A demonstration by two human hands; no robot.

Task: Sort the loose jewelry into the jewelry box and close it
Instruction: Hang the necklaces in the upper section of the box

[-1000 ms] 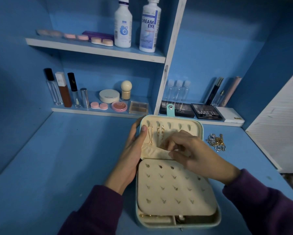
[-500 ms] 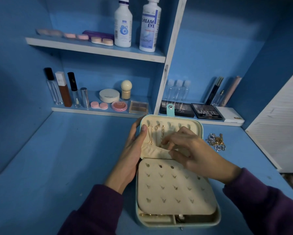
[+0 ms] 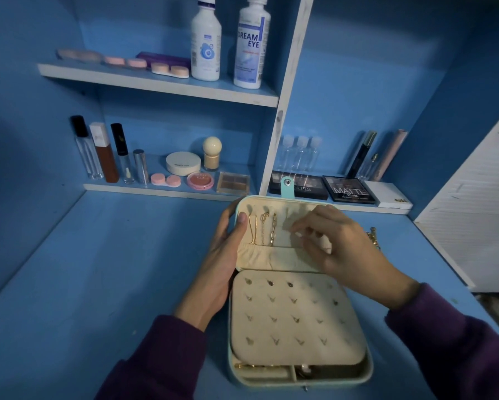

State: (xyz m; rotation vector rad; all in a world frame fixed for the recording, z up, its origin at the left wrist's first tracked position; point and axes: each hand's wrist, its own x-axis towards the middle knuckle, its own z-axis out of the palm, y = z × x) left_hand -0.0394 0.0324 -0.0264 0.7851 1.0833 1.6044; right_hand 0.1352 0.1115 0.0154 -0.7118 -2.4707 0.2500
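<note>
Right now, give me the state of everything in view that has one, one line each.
jewelry box: open, lid swung back.
snap tab: unfastened, sticking up.
gold chains: hanging inside the lid.
loose jewelry: on the table, outside the box.
left hand: grips the lid's left edge.
right hand: fingers curled over the lid; hold unclear.
solution bottles: capped, upright.

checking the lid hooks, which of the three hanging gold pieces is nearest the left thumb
The plain gold loop, leftmost of the three, beside the thumb of the left hand; the fine chain and link chain hang farther right.
</note>
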